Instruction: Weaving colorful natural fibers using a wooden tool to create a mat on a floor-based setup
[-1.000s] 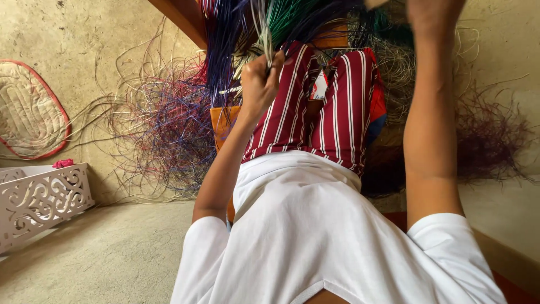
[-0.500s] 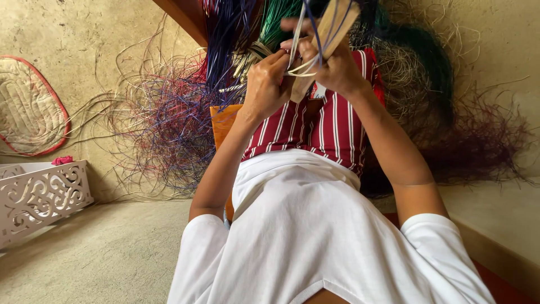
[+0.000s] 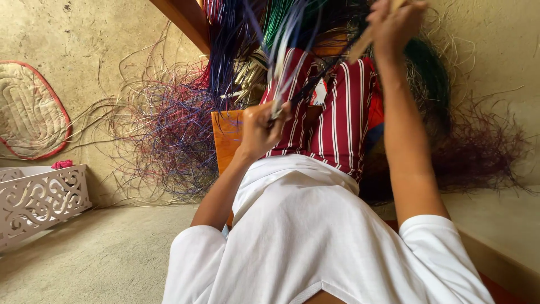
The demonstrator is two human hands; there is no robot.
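From the head camera, looking down my own white shirt [image 3: 315,236], my left hand [image 3: 260,126] is closed around a thin bundle of pale and blue strands [image 3: 284,73] that runs up and away from my fist toward the hanging mass of dyed fibre [image 3: 236,39] at the top edge of the view. My right hand [image 3: 394,25] is raised high and closed on a flat wooden stick [image 3: 360,48], with dark strands trailing from it down toward my left fist.

The strands look light, thin and springy, probably a bit slick. I judge they would slip or splay if held loosely, so a firm pinch close to where they bunch suits them best. They seem likely to kink rather than snap.

Below my hands lies a red cloth with white stripes [image 3: 337,118], and beside it an orange wooden panel [image 3: 228,138]. Loose purple and blue fibres [image 3: 169,135] sprawl across the floor against the wall, easy to tangle with. Near the left edge stand a white fretwork box [image 3: 42,200] with a pink scrap [image 3: 62,164] on it, and a quilted mat [image 3: 28,110] with red edging.
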